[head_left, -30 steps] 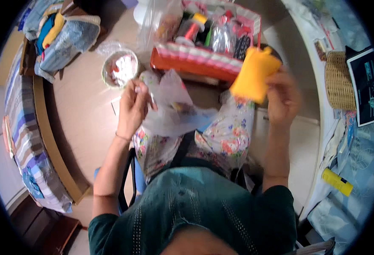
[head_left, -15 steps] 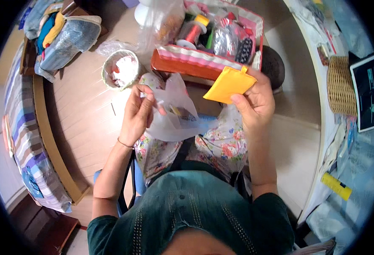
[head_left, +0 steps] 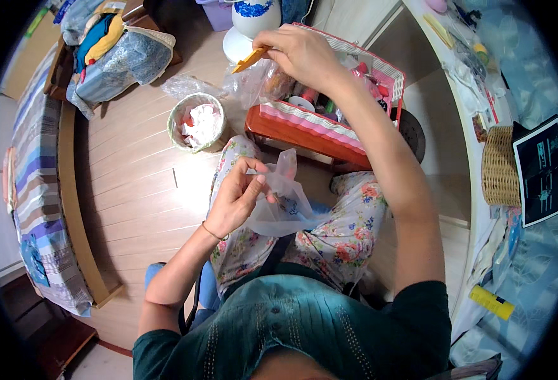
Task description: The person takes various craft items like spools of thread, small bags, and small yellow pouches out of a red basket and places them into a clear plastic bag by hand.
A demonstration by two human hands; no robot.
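1. From my remote seat I see the right hand raised over the far left part of the striped basket, with thumb and fingertips pinched on the yellow piece. That piece is thin, seen nearly edge-on, and juts out leftward above the crumpled clear bag.

2. The left hand is over the lap, thumb and forefinger closed on the edge of the translucent white bag.

3. For a good hold, I'd judge a light, flat pinch near one edge of the yellow piece best, with the wrist high enough to clear the basket's contents. I'd want the left pinch firm but gentle, since thin plastic likely stretches or slips.

4. The striped basket holds a spool with red thread and pink and red oddments; the right forearm hides much of the rest.

5. The small round bin on the floor holds crumpled white scraps with a touch of red (paper or plastic, I can't tell).

6. Something dark shows through the translucent white bag; I can't identify it.
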